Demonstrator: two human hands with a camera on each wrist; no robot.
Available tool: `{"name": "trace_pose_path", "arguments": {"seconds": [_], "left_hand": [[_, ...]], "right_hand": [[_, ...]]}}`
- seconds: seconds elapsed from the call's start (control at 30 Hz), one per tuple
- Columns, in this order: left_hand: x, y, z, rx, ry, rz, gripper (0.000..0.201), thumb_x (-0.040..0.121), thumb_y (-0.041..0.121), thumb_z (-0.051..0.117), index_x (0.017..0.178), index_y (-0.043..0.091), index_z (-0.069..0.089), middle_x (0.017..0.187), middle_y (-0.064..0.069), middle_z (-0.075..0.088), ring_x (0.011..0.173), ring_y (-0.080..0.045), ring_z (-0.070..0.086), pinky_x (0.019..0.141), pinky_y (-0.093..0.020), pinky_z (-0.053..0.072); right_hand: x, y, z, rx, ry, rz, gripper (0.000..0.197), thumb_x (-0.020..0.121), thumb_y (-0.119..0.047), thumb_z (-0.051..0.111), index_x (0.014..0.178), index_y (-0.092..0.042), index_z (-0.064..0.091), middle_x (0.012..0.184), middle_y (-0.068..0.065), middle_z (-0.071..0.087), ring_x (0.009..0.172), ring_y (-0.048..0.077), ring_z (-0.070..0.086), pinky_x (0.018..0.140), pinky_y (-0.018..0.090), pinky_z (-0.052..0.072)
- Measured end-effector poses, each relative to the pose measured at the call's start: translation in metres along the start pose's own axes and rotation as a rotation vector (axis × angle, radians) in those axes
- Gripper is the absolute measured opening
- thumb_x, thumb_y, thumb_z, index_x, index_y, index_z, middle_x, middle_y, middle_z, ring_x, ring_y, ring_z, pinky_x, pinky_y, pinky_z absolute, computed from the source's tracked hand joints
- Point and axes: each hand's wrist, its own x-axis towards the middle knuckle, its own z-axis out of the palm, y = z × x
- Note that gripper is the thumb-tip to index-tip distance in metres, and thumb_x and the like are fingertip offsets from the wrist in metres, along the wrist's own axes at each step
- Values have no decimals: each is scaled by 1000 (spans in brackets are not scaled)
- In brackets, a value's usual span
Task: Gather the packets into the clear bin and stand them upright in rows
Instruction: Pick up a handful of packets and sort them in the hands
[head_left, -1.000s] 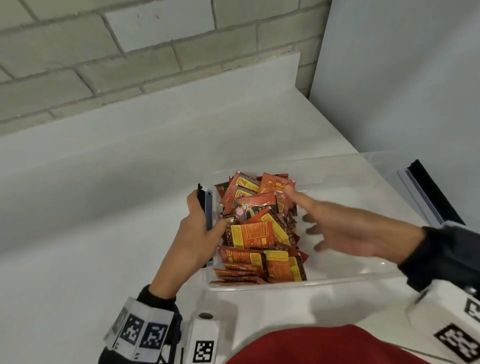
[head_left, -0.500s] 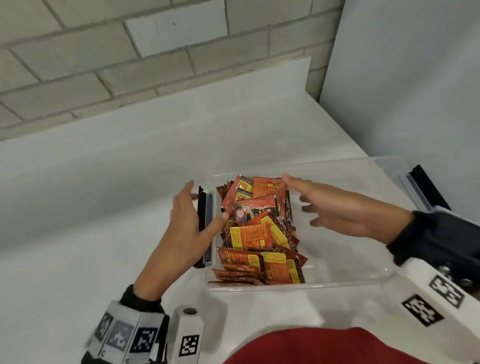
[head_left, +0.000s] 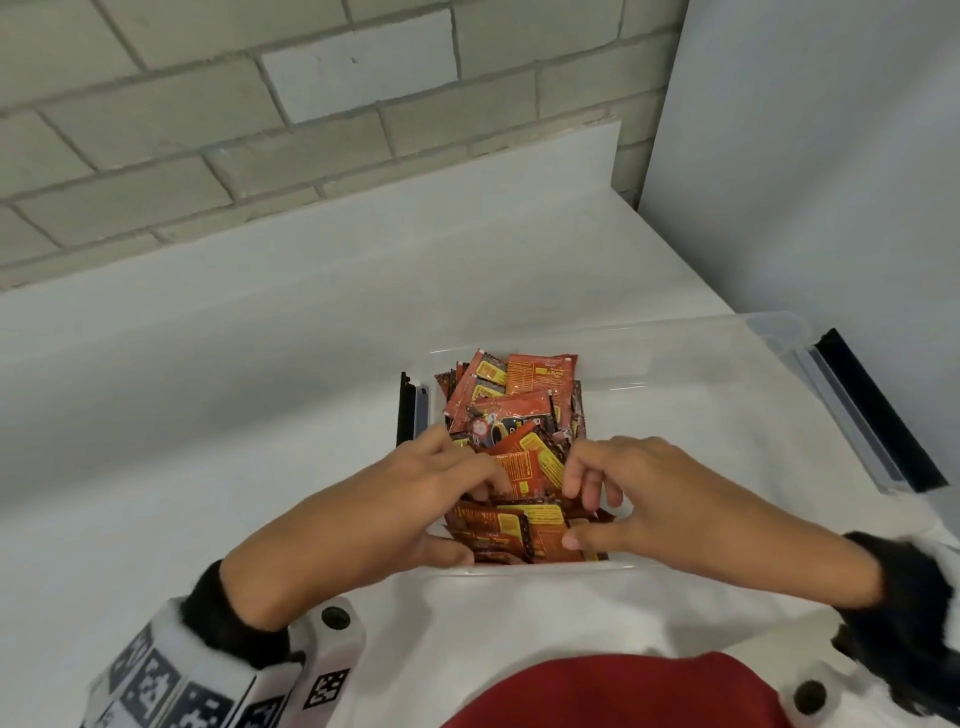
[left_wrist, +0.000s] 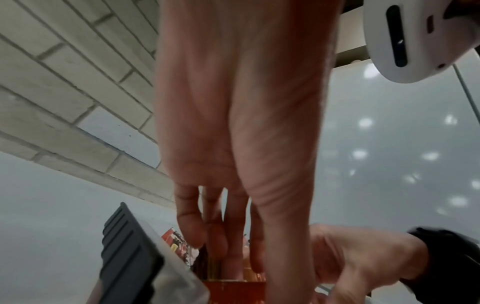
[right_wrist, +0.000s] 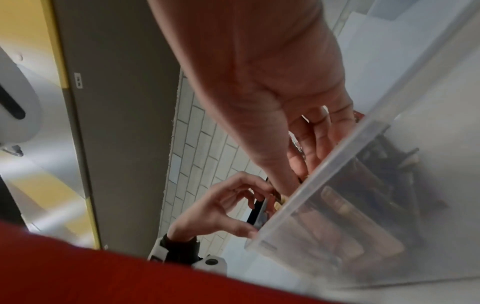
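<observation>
Packets (head_left: 519, 415) fill the clear bin's (head_left: 727, 395) left end; left hand (head_left: 415, 499) and right hand (head_left: 639, 493) fingers curl, pinching near ones.

From my seat I see a white table (head_left: 270, 364) set against a wall of pale grey painted blocks (head_left: 208, 130), one block a lighter bluish white (head_left: 358, 65). On the right a smooth, plain light grey panel (head_left: 810, 156) stands upright beside the table's edge. The right wrist view shows a grey-brown pillar (right_wrist: 116, 102) edged by a yellow surface (right_wrist: 55, 41). The light is soft and even.
</observation>
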Motion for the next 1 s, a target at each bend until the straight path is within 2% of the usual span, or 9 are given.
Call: {"name": "trace_pose_path", "arguments": {"seconds": [0.23,0.33,0.4,0.57,0.7,0.77,0.87,0.9,1.0], "left_hand": [[3,-2,-8,117,-141,-26,47,90,27,65,130,32,40,110,22,32,100,8,29,80,-2,30],[5,-1,-3,195,-160,-52,46,92,32,63,130,35,38,123,10,36,103,-5,41,81,-15,38],[7,-1,1,262,-138,-35,46,92,34,61,131,35,36,126,6,38,101,-9,41,78,-18,36],[12,-1,4,315,-66,18,43,94,36,57,132,30,36,120,2,44,95,-11,34,76,-19,29],[14,0,4,450,-58,15,42,96,40,52,132,27,36,119,-1,46,94,-14,36,78,-21,26],[15,2,4,502,-72,47,36,93,39,50,124,23,44,106,-1,56,90,-18,47,74,-24,26],[16,1,6,561,-80,86,29,78,38,39,98,23,53,73,5,62,69,-17,56,66,-25,26],[17,1,7,552,-63,96,28,78,37,39,97,23,54,73,5,62,70,-16,56,67,-24,25],[15,3,5,414,-28,81,30,87,27,54,116,18,52,92,0,54,85,-19,44,69,-18,23]], "right_hand": [[5,4,8,-11,11,-74,19,82,-37,74,79,-40,55,85,-15,53,83,1,51,72,16,42],[5,4,12,-24,14,-90,15,81,-44,72,89,-38,60,90,-15,51,87,1,49,78,21,45],[5,3,15,-54,-2,-98,24,83,-47,69,102,-34,64,91,-17,47,87,-1,47,80,21,44],[7,5,21,-98,47,-129,23,89,-39,65,109,-28,66,90,-15,48,74,-10,42,72,15,39],[5,6,25,-52,114,-154,21,89,-34,66,109,-26,68,90,-15,55,82,-2,51,78,21,46],[4,7,27,-18,126,-163,18,88,-33,69,105,-28,69,89,-15,59,84,0,55,78,22,47],[4,11,30,91,156,-182,9,84,-29,74,92,-29,70,88,-14,58,83,3,55,72,18,45],[5,12,31,133,165,-189,7,83,-28,75,89,-30,70,89,-15,56,86,3,55,71,17,45],[5,14,28,270,198,-221,9,82,-26,75,84,-33,69,94,-17,56,90,4,56,76,16,45]]}}
